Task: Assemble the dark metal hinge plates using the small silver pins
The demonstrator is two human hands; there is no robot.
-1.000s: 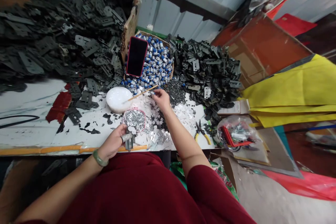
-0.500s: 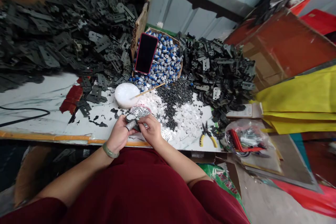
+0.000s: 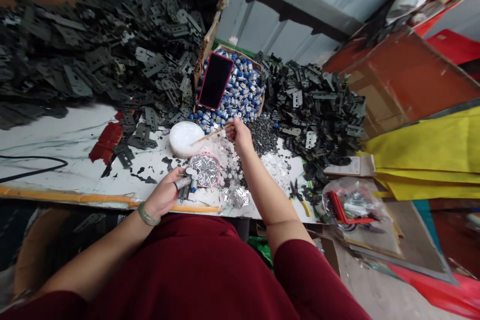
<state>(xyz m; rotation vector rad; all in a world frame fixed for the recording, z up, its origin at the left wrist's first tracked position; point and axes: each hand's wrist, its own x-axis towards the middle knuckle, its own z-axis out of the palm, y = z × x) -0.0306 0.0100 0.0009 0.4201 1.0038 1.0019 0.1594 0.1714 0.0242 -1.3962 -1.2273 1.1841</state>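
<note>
Left hand (image 3: 162,194): curled shut around a gray metal hinge (image 3: 183,183).
Right hand (image 3: 238,133): fingers pinched together on a thin wooden stick (image 3: 213,133).

The left hand (image 3: 163,192) sits low, at about 8 o'clock from the right hand, its wrist slightly bent and fingers curled inward with the thumb on top. The right forearm (image 3: 258,180) reaches toward 12 o'clock, and the right hand (image 3: 238,135) ends in pinched fingertips.
</note>
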